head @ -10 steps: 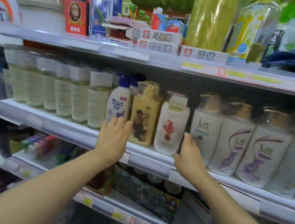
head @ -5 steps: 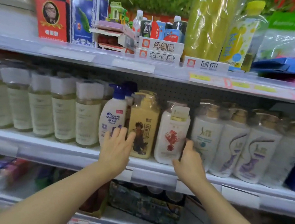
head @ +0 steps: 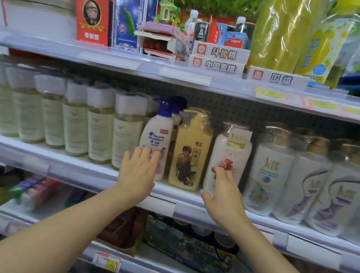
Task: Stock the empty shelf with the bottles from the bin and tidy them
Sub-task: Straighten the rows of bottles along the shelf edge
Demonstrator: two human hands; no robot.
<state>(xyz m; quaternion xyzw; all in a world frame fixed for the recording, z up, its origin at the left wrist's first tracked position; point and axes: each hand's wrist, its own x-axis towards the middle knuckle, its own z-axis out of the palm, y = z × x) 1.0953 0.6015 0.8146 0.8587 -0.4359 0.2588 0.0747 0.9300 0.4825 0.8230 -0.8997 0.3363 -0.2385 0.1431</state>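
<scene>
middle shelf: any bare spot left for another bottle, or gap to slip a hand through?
Front lip of middle shelf before the pale-green bottles is bare. One narrow gap: between yellow bottle and white red-flower bottle. Elsewhere crowded: green row and purple-swirl bottles stand packed.
</scene>
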